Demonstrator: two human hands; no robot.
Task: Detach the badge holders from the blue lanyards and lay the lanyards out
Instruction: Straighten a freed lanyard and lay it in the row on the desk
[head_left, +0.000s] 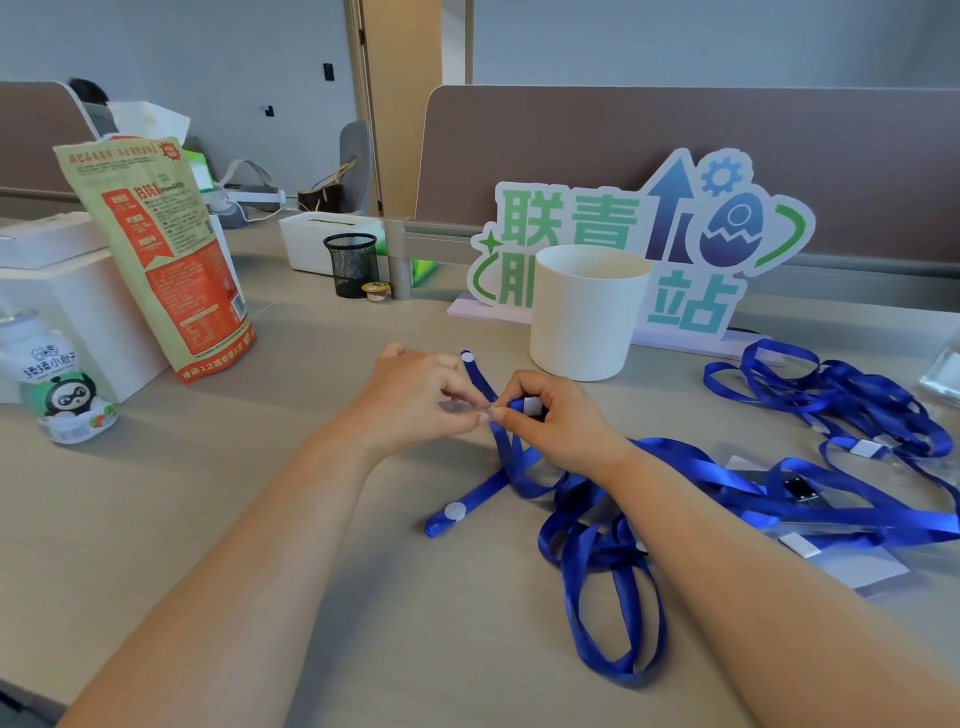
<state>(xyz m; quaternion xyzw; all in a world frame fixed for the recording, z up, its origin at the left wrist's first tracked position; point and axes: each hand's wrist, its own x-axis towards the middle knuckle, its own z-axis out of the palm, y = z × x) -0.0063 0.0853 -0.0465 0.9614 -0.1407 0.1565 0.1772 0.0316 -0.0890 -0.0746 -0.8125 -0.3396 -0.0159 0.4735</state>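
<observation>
White cup (587, 312): plain matte cylinder, open top, standing upright on the surface (260, 519) just in front of the sign; the interior is not visible, so the contents cannot be told.
Mesh pot (351, 264): black wire-mesh cylinder, upright, far side of the surface; nothing shows above its rim.
Small cup (375, 291): tiny sealed portion cup with a printed foil lid, just beside the mesh pot.
Pouch (161, 260): tall stand-up bag, tan with red printed panels, creased, top open and ragged.
Bottle (62, 387): white plastic, rounded, cartoon panda label, at the left edge.
White box (332, 236): rectangular, glossy, slot in the lid, behind the mesh pot.
Sign (649, 239): flat cut-out board, green and blue characters, arrow, gear and egg shapes, on a pale base.
Blue lanyards (597, 545): flat satin ribbon, glossy, lying in loose tangled loops on the surface right of centre; a second heap (831, 395) lies farther right.
Held strap end (470, 364): blue ribbon with a white round snap, rising between the two hands; another end with a white snap (452, 512) lies flat nearby.
Badge holders (852, 566): clear soft plastic sleeves, rectangular, lying under the ribbons at right.
Left hand (415, 400): grip pressed together, thumb and fingertips pinching the strap.
Right hand (550, 415): grip curled closed around the strap at a white clasp piece (531, 405), fingertips meeting those of the left hand.
Surface: smooth, pale beige laminate.
</observation>
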